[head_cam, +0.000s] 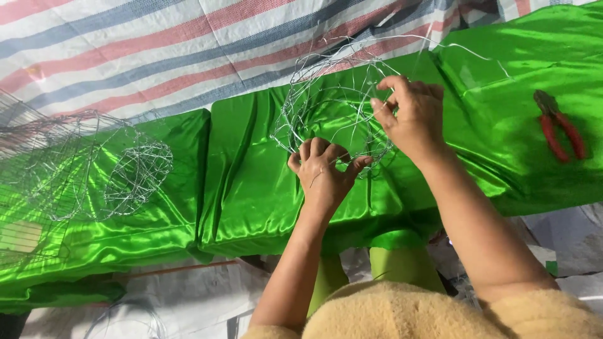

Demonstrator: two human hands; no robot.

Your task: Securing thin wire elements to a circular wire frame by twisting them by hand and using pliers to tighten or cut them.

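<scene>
From the head camera I see both bare hands working on a rounded wire frame [336, 103], a loose cage of thin silver wire standing on shiny green satin cloth [251, 182] that covers a low surface. The frame sits near the middle of the view, at the far edge of the cloth. The left hand [323, 172] is at the frame's lower rim, fingers curled and pressed together around the wire there, knuckles toward me. The right hand [411, 116] is at the frame's right side, slightly higher, thumb and forefinger pinching a strand while the remaining fingers bend inward; a loose wire end arcs up and away to the right above it. Well apart, on the cloth at the right, lie red-handled pliers [559, 129], untouched. At the left, a second wire frame [129, 169] of similar round shape rests on the cloth beside flat wire mesh [31, 182]. Beyond the cloth, a striped tarp [157, 50] in red, blue and white covers the ground. A fuzzy tan garment [402, 314] fills the bottom edge, with green trouser legs just above it.
</scene>
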